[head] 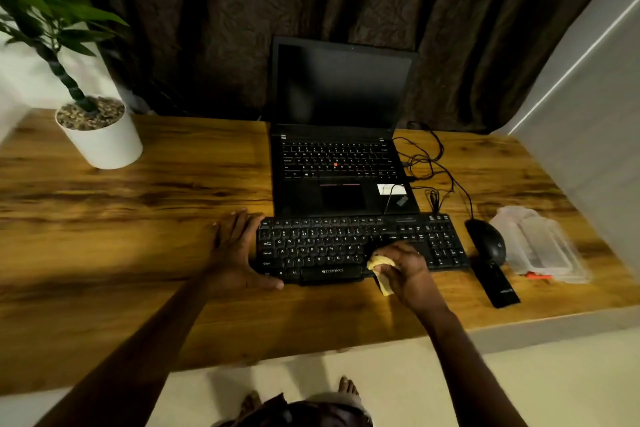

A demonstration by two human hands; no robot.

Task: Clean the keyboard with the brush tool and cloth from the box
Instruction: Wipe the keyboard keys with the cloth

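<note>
Head view: right hand is gripping one yellow cloth, fingers curled round it, on the single keyboard right of centre. Left hand, fingers straight, is bracing the keyboard's end. Cloth looking soft and light. Keyboard looking stiff, likely sliding unless braced. One clear box is sitting beyond the mouse.

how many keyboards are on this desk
2. The standalone black keyboard lies near the front of the desk; the laptop's built-in keyboard sits right behind it. No others appear hidden.
</note>
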